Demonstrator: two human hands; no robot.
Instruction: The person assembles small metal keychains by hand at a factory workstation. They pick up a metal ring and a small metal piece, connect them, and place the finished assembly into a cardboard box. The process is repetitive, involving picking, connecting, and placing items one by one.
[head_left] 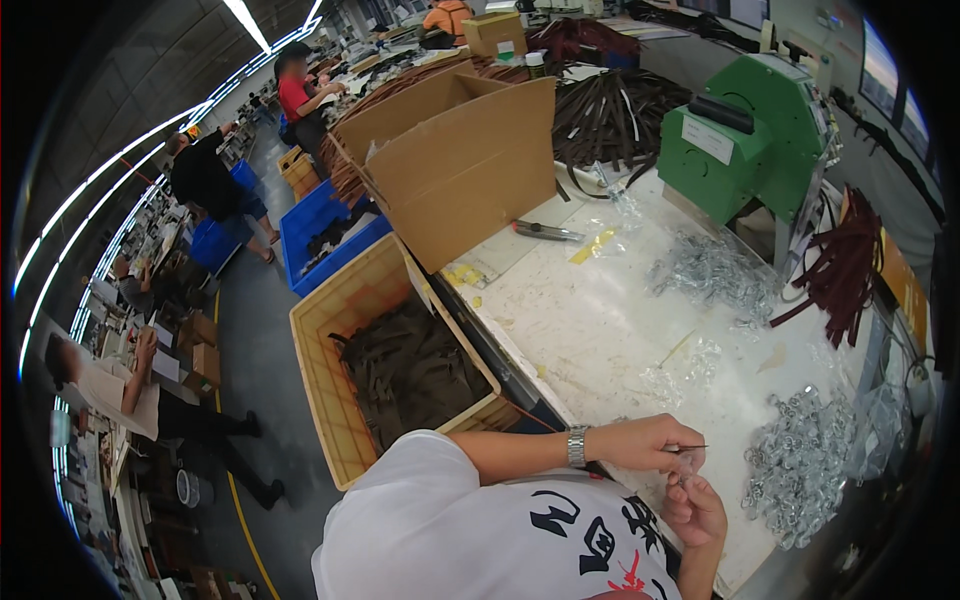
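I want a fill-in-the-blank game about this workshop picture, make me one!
1. The left hand has a silver ____ on its wrist.
2. The pile of metal pieces lies to the ____ of the right hand.
3. The big machine is coloured ____.
4. The crate holding dark strips is coloured ____.

Missing words: watch; right; green; yellow.

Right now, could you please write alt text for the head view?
A person's left hand and right hand hold a small, unidentifiable item beside heaped silvery pieces on a white worktable. A green machine and cardboard box stand beyond.
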